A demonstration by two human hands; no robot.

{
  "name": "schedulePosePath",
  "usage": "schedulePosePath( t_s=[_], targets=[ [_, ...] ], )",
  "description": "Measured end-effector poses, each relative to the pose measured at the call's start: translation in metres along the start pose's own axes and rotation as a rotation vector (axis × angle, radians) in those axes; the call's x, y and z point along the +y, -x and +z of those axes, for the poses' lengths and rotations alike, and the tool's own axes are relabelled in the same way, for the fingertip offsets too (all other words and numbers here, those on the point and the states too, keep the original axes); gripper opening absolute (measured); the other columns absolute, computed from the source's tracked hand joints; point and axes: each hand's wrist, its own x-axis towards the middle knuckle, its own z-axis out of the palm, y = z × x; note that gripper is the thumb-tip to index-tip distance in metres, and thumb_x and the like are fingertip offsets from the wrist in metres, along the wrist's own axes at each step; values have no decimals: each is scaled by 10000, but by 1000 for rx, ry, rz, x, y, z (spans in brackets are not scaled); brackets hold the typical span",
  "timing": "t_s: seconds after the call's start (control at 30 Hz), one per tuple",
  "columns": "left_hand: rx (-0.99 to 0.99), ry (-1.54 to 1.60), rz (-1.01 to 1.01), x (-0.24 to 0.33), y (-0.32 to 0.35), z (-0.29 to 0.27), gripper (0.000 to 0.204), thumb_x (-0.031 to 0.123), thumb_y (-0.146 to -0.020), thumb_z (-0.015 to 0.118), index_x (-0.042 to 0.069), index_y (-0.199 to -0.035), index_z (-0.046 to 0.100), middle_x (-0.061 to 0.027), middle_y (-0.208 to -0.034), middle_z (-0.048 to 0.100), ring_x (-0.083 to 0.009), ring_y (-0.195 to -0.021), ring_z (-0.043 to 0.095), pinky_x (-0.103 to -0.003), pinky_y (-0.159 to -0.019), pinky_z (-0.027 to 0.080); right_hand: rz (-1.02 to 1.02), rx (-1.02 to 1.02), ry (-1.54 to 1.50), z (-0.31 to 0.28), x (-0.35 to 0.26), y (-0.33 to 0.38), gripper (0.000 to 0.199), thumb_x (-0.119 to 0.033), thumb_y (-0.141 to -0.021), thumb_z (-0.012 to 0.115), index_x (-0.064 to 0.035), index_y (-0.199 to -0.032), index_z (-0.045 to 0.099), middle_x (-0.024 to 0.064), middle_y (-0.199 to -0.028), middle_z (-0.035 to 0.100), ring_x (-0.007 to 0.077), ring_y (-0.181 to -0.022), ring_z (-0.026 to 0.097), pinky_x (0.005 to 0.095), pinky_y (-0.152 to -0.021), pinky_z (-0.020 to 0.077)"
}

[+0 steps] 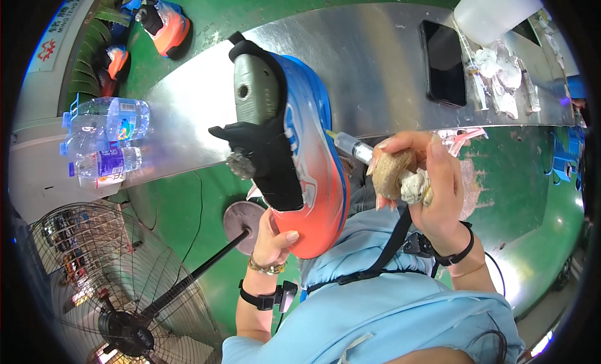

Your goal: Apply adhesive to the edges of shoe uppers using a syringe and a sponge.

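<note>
My left hand point(273, 242) grips a blue and orange sports shoe point(319, 170) by its toe, the thumb on the upper. The shoe is tilted with its heel away from me, over the bench edge. A grey-green shoe last point(253, 91) fills its opening, and the black tongue point(275, 166) hangs out. To the right of the shoe, my right hand point(443, 195) is closed round a syringe point(355, 148) with yellowish liquid, its tip pointing at the shoe's side. The same hand holds a rough tan lump point(389, 176) and a crumpled white wad point(413, 187).
On the metal bench point(369, 51) lie a black phone point(442, 63), more syringes point(529, 88), crumpled white tissue point(498, 66) and a white tub point(494, 13). Bottles point(128, 119) stand left, above a fan point(125, 332). More shoes point(166, 29) sit beyond the bench.
</note>
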Motion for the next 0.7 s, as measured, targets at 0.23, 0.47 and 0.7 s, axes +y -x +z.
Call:
schedulePosePath(
  t_s=[0.23, 0.47, 0.7],
  targets=[
    [-194, 167, 10, -16, -20, 22, 721, 167, -682, 767, -48, -1266, 403, -144, -1200, 541, -239, -1086, 559, -385, -923, 460, 17, -50, 24, 3, -16, 25, 493, -319, -989, 261, 69, -1049, 558, 117, -821, 616, 125, -689, 581, 246, -597, 489],
    [-441, 412, -119, -28, -60, 66, 712, 182, -697, 759, 42, -1289, 389, -84, -1225, 513, -234, -1141, 511, -396, -957, 424, -147, 46, -18, -7, -33, 49, 557, -384, -981, 252, 86, -982, 551, 234, -904, 581, 220, -684, 596, 337, -626, 477],
    [-440, 421, -84, -35, -106, 106, 757, 324, -686, 787, 105, -1302, 405, -78, -1306, 479, -307, -1270, 377, -399, -1025, 383, -297, 90, 189, -15, -57, 57, 458, -481, -962, 195, -102, -985, 451, 194, -791, 480, 231, -467, 514, 300, -430, 483]
  ],
)
